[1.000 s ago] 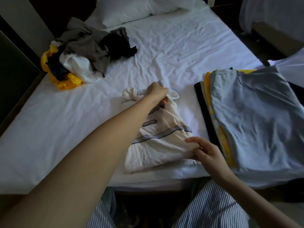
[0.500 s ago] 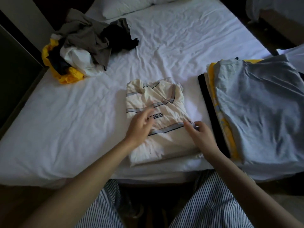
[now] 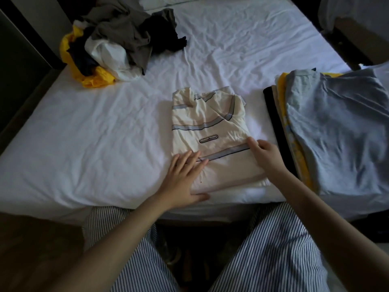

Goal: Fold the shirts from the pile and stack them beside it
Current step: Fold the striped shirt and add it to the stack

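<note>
Folded cream shirt (image 3: pixel 210 127), label unreadable, at the bed's (image 3: pixel 105 144) near edge; left hand (image 3: pixel 185 175) presses it with flat fingers, right hand (image 3: pixel 267 153) pinches its side

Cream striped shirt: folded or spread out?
Folded. The cream striped shirt lies as a compact rectangle on the bed sheet; left hand presses flat on its near corner, right hand touches its right edge.
</note>
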{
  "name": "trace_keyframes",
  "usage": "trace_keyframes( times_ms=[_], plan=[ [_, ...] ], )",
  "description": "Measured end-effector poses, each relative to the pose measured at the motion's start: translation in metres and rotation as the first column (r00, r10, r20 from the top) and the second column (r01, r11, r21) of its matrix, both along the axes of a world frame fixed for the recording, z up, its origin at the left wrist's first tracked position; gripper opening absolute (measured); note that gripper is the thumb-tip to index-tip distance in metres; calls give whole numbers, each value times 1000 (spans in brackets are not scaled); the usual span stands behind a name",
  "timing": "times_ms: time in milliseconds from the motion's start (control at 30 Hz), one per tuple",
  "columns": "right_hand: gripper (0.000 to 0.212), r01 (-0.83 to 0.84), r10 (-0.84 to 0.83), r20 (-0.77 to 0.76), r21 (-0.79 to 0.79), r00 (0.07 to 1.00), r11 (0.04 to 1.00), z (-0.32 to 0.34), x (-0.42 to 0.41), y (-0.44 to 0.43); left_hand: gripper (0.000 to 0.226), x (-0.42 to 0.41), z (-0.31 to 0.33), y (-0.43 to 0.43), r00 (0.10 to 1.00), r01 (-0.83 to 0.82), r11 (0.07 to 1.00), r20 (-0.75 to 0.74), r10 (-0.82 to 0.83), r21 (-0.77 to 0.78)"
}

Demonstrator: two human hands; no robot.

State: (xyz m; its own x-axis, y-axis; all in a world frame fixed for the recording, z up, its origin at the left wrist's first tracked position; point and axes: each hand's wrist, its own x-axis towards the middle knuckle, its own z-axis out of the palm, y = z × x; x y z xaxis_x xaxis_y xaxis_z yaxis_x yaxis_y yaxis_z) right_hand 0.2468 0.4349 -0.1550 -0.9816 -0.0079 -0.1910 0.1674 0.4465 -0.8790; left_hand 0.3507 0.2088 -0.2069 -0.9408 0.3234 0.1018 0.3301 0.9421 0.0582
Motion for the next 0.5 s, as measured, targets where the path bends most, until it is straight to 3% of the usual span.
trace_keyframes(
  times_ms=[100,200,300,400,500],
  plan=[
    [34,37,-36,8,-43,999,998,4,-4,-1,61,-2,8,-7,998,40,998,49,-42,47],
    [35,86,-83,32,-89,996,992,-4,4,3,67,-1,16,-10,990,46,992,131,-61,117],
    [37,100,-97,38,-78,995,992,-9,14,6,66,4,22,-10,978,85,996,189,-86,15],
    [37,34,-20,120,-113,993,993,5,14,9,74,7,16,-15,979,63,996,188,-75,70],
    [19,-223,231,262,-62,937,973,5,25,23,69,16,15,-17,950,-13,959,303,-77,283]
  ],
)
